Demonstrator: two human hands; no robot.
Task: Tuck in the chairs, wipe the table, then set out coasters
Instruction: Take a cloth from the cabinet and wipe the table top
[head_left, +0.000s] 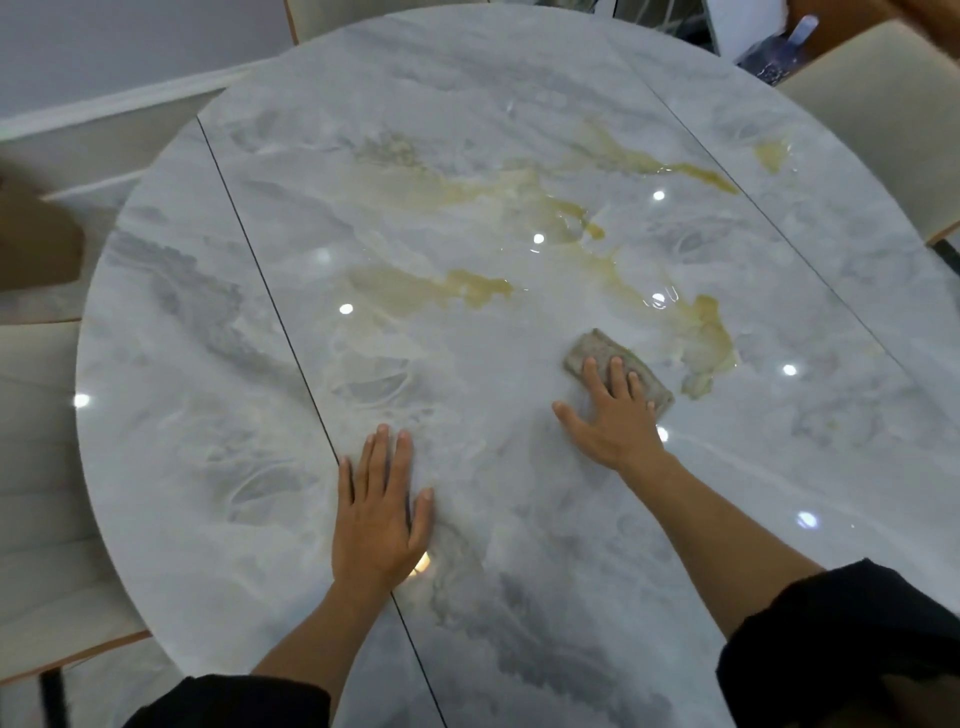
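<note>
A round bench (467, 156) with a glossy top of grey-white marble pattern is seen from above. The top is crossed by two thin dark seams, one on the left (270, 291) and one on the right (753, 208). Small bright reflections of lamps (538, 238) are scattered over the surface. Yellowish streaks (483, 288) run across the middle. It cannot be told whether they belong to the pattern or lie on it as liquid.

The left hand (379, 514) is laid flat on the bench beside the left seam, released, with the fingers straight and holding nothing. The right hand (615, 415) is pressed with straight fingers on a grey-brown cloth (595, 347), which lies on the bench right of centre, just beside a yellowish patch (709, 338). The near part of the cloth is covered by the fingers. Both arms come out of black sleeves (841, 649).

Cream chairs are placed close against the rim — one at the left (36, 467), one at the far side (363, 15), one at the upper right (883, 104) — and each is cut off by the frame. A pale wall with a white skirting board (114, 104) is seen behind. A brown shape (36, 244) at the left edge and some bluish things (779, 47) at the top are too blurred to be made out.
</note>
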